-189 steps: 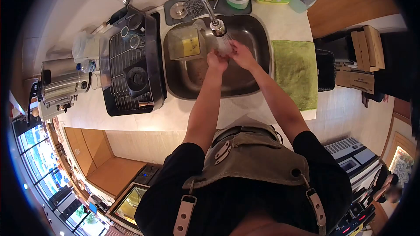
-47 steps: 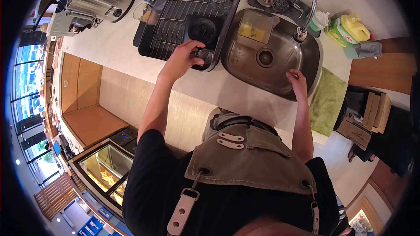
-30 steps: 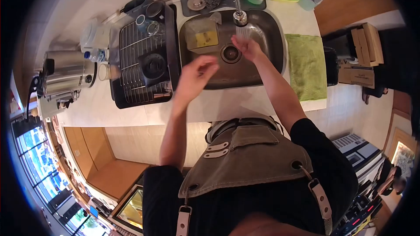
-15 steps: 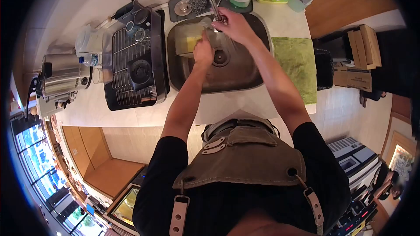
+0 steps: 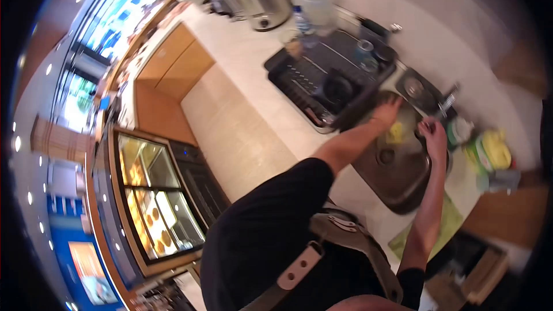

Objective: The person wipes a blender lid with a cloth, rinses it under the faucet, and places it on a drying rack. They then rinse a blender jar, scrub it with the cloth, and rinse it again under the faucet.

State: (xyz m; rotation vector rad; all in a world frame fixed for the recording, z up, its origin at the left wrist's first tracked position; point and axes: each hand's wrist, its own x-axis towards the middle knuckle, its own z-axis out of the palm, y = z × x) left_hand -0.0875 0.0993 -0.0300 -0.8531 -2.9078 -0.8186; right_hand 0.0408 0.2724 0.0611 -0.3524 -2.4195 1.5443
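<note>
My left hand (image 5: 387,112) is at the left wall of the dark metal sink (image 5: 397,198), its fingers stretched out and a little blurred. Just below it in the basin lies a yellow sponge (image 5: 395,133). The clear container around the sponge is hard to make out. My right hand (image 5: 434,133) is curled at the lower end of the metal faucet (image 5: 449,102), over the far right side of the sink. Its fingers look closed on the spray head, which is mostly hidden.
A black dish rack (image 5: 305,83) holding a dark round item and glasses stands left of the sink. Beyond it are a steel urn (image 5: 253,0) and a bottle (image 5: 300,20). A yellow jug (image 5: 489,148) and green towel (image 5: 446,227) lie right. A lit pastry case (image 5: 158,196) is behind.
The view has swung left and tilted, bringing the pastry case into sight. My left hand has left the sponge and moved to the sink's left side. My right hand stays by the faucet.
</note>
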